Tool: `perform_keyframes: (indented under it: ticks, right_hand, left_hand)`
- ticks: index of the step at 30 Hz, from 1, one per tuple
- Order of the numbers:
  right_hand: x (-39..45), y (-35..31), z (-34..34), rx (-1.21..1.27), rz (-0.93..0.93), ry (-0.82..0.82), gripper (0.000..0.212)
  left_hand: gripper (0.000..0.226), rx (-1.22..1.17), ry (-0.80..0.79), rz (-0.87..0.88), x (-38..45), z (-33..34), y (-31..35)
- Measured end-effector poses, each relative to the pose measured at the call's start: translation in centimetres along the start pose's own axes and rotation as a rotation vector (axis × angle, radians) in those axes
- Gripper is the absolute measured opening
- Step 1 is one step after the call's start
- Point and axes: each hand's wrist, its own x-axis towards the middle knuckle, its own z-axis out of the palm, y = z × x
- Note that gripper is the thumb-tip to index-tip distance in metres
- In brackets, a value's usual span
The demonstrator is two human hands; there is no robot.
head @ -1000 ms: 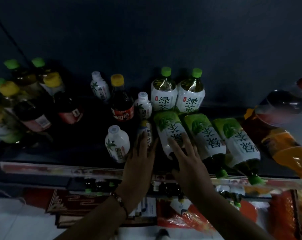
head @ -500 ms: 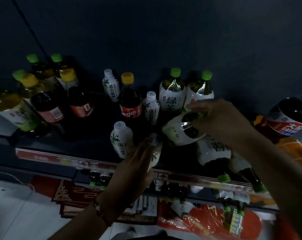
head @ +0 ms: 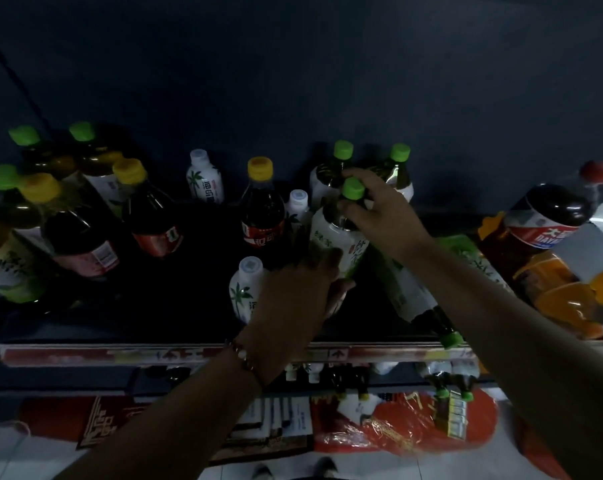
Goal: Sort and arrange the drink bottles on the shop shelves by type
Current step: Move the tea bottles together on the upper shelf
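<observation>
A green tea bottle [head: 331, 237] with a white label and green cap stands tilted on the dark shelf [head: 175, 306], in front of two upright green tea bottles [head: 398, 168]. My right hand [head: 376, 209] grips its neck just below the cap. My left hand [head: 296, 296] lies against its lower body with its back towards me, and what the fingers hold is hidden. Two more green tea bottles [head: 414, 299] lie on their sides to the right, caps towards the shelf edge.
Small white coconut-drink bottles [head: 246, 289] and a yellow-capped dark bottle [head: 262, 216] stand left of my hands. Mixed bottles [head: 82, 237] crowd the far left. A big cola bottle [head: 549, 220] and orange bottles [head: 563, 292] lie at the right. A lower shelf shows below the price rail [head: 85, 355].
My right hand has lifted a lying green tea bottle, turned it cap-up and set it in front of the two upright ones. My left hand moved from a small white bottle towards its base.
</observation>
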Motion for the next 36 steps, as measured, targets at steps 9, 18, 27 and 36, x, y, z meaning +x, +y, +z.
perform_keyframes:
  ticks: [9, 18, 27, 36]
  right_hand:
    - [-0.3, -0.2, -0.3, 0.029, 0.029, -0.041, 0.057]
    - [-7.8, 3.7, -3.7, -0.118, 0.014, 0.078, 0.055]
    - [-18.2, 14.8, -7.3, -0.451, 0.383, 0.213, 0.09]
    - [-19.6, 19.0, -8.2, -0.311, 0.232, 0.148, 0.098]
  left_hand:
    - [0.056, -0.031, 0.124, 0.019, 0.6, 0.6, -0.6]
    - [0.05, -0.271, 0.217, 0.284, -1.7, -0.1, 3.8]
    - [0.084, -0.152, -0.073, 0.329, 1.1, 6.6, 12.2]
    - [0.066, -0.06, -0.099, 0.168, 2.5, 9.4, 15.6]
